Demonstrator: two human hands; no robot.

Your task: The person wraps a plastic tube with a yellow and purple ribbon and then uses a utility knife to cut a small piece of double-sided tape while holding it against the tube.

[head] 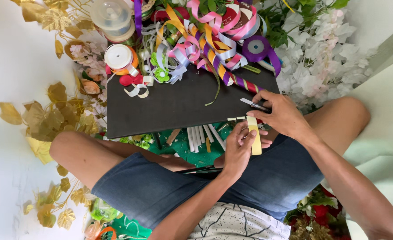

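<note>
My left hand [240, 144] pinches a short pale yellow strip of ribbon [254, 135] and holds it upright over my lap. My right hand [280, 113] grips a small metal blade or cutter [254, 105] just above the strip's top end, at the near edge of a dark board [169, 106] that lies across my knees.
Many curled ribbons [205, 40] in pink, orange, purple and white pile on the board's far side, with ribbon spools [118, 57]. White sticks [198, 138] lie under the board on green material. Gold leaves [49, 115] fill the left, white artificial flowers [321, 49] the right.
</note>
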